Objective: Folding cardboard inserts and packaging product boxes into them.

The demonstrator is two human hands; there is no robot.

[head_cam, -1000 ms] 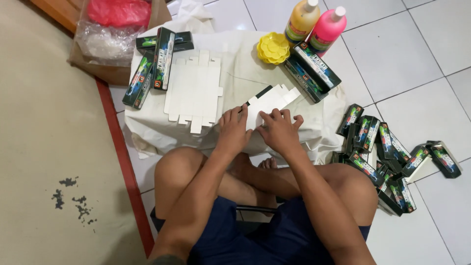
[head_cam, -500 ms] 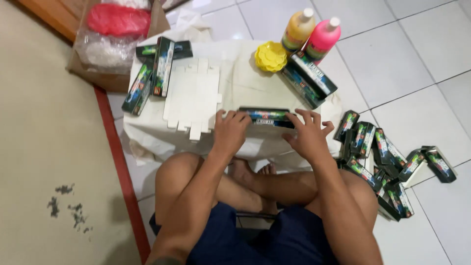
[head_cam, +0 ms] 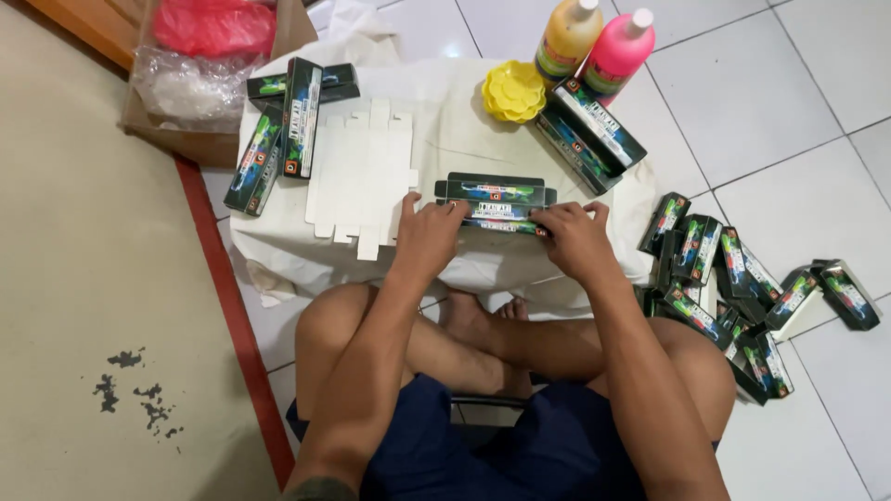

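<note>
A long black printed carton [head_cam: 497,199] lies on the white cloth-covered low table [head_cam: 445,139], printed side up. My left hand [head_cam: 429,234] presses on its left end and my right hand [head_cam: 571,237] grips its right end. A stack of flat white carton blanks [head_cam: 360,176] lies just left of my left hand. Folded black cartons [head_cam: 283,125] rest at the table's left edge, and others [head_cam: 589,134] at its right.
A yellow flower-shaped dish [head_cam: 513,91], a yellow bottle [head_cam: 568,37] and a pink bottle [head_cam: 617,51] stand at the back right. Several finished black boxes [head_cam: 742,278] lie heaped on the tiled floor at right. A cardboard box with plastic bags [head_cam: 200,65] sits back left.
A second ago my hands held a flat white blank, plain side up. It has been turned and folded, and now lies as a long black printed carton under both hands.
</note>
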